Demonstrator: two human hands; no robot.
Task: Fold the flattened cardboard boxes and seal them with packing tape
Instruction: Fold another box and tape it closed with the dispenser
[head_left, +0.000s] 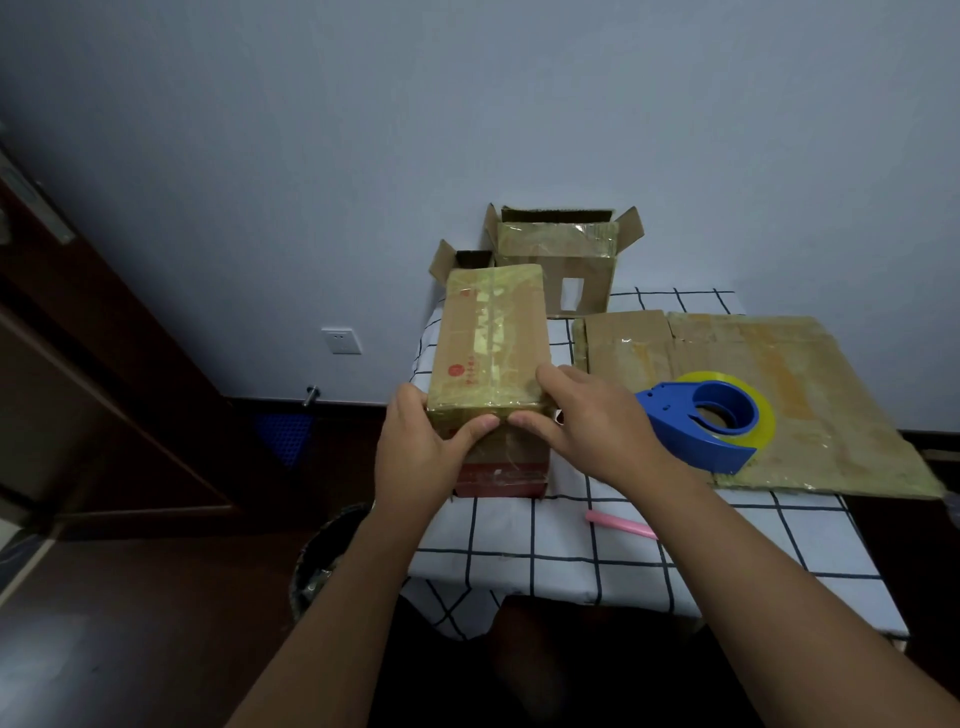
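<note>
Head view: both hands pressing tape at the near end of a folded box.

The sealed box (491, 338) stands near the tabletop's (545, 540) left edge, its long axis running away from the person toward the far edge. The left hand (421, 447) and right hand (587, 421) each curl over a near top corner, thumbs meeting on the tape seam; both grips clasp the box. The right hand is nearer the tape dispenser (711, 421), which rests on flattened cardboard (810, 374) toward the right edge, probably wanted next.
</note>
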